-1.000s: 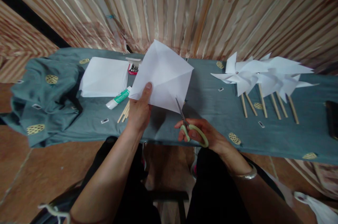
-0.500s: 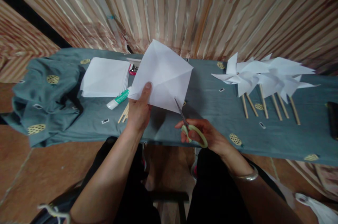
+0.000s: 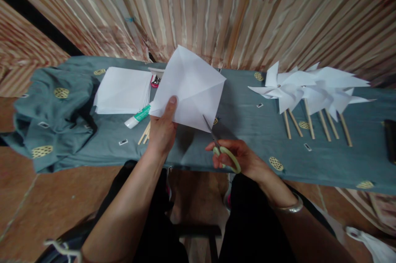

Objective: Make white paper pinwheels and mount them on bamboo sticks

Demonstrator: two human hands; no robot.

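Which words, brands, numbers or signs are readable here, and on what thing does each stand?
No text can be read surely.
Glue stick: its green label has pale marks, too small and blurred.
Teal cloth: small printed patches, too blurred.
Red box: no legible lettering.
Held paper and scissors: no writing visible.

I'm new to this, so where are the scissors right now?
In the head view, just right of centre, the scissors are in the right hand, blades at the lowest corner of the white sheet.

Sheet (image 3: 193, 85) between paper stack (image 3: 124, 91) and pinwheels (image 3: 320, 80)
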